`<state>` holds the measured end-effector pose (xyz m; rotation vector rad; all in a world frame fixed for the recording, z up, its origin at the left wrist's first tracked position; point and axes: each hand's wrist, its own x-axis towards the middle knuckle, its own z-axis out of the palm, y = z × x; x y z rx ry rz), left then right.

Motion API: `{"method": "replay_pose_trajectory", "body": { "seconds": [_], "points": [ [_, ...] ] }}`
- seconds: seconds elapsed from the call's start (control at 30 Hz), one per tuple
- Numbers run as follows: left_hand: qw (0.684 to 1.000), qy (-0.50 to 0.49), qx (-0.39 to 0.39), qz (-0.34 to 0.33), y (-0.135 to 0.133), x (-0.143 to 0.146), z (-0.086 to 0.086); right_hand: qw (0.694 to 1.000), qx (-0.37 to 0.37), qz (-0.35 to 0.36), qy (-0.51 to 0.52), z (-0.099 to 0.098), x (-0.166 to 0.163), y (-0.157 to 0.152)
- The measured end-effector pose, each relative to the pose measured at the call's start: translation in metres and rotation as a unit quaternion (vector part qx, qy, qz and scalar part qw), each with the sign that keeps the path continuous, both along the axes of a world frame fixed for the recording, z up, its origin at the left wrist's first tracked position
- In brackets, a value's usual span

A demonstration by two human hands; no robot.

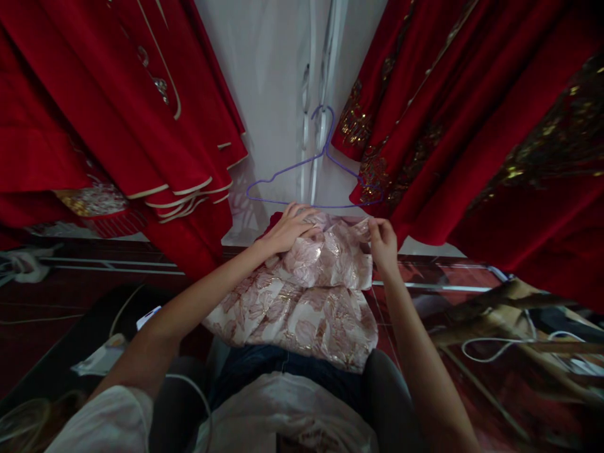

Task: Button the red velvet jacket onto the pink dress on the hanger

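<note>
A pale pink brocade garment (306,314) with a shiny leaf pattern lies folded over the lap. Across its upper left part rests my left hand (293,228), fingers stretched out over the cloth. My right hand (383,242) pinches the garment's upper right edge between thumb and fingers. Just beyond both hands, a thin purple hanger (287,168) stands with its hook upward against a white panel, and its bottom bar is just above the cloth. A bit of red fabric shows behind my left hand.
Red garments with pale trim (174,151) hang at left, and red garments with gold sequins (425,151) at right. White doors (268,75) stand behind. A dark table (56,346) holds a white packet (100,357). A white cable (500,343) lies among items at right.
</note>
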<state>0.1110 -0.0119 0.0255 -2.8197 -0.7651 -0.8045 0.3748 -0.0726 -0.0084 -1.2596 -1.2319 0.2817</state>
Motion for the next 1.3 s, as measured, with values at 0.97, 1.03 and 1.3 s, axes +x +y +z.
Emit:
{"method": "replay_pose_trajectory", "body": {
  "seconds": [0.97, 1.03, 1.3],
  "points": [
    [0.986, -0.144, -0.022, 0.075, -0.058, 0.022, -0.015, 0.958, -0.016, -0.263, 0.113, 0.003, 0.060, -0.009],
    [0.988, -0.138, -0.024, 0.071, -0.057, 0.020, -0.014, 0.963, 0.006, -0.240, 0.120, 0.005, 0.058, -0.008],
    [0.985, -0.155, -0.055, 0.043, -0.060, 0.015, -0.009, 0.986, 0.078, -0.127, -0.076, 0.075, 0.040, 0.022]
  ]
}}
